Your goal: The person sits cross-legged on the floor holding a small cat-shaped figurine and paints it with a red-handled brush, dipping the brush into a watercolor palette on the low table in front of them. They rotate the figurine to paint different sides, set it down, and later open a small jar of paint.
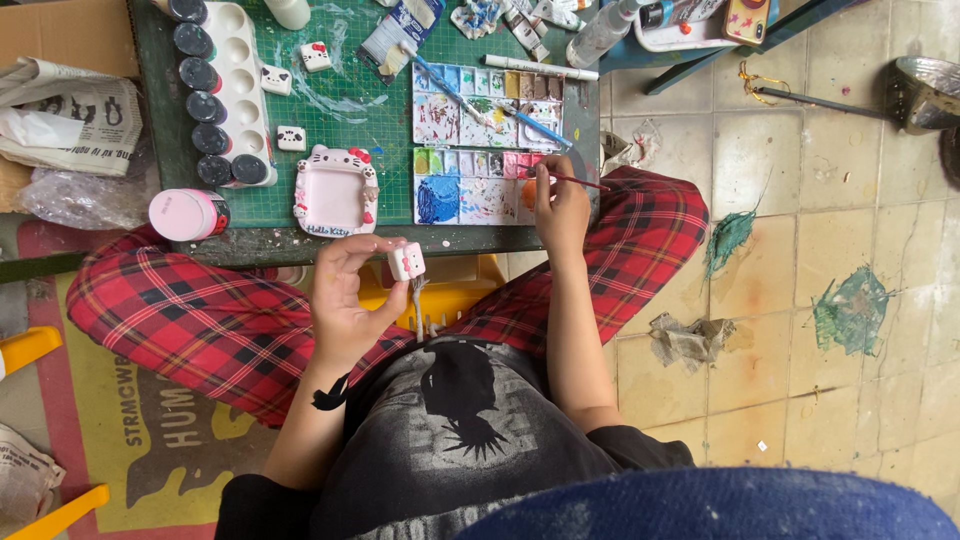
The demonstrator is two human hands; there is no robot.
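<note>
The left hand [345,290] pinched a small white figurine [406,262] above the lap, its painted face too small to read. The right hand [560,205] gripped a thin brush [572,180] — long axis nearly level, tip hidden against the paint palette [485,150], handle pointing right.

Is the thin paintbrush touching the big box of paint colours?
Touching. In the head view, the right hand holds the thin red-handled paintbrush, whose tip rests on a pink well of the rectangular white paint palette.
</note>
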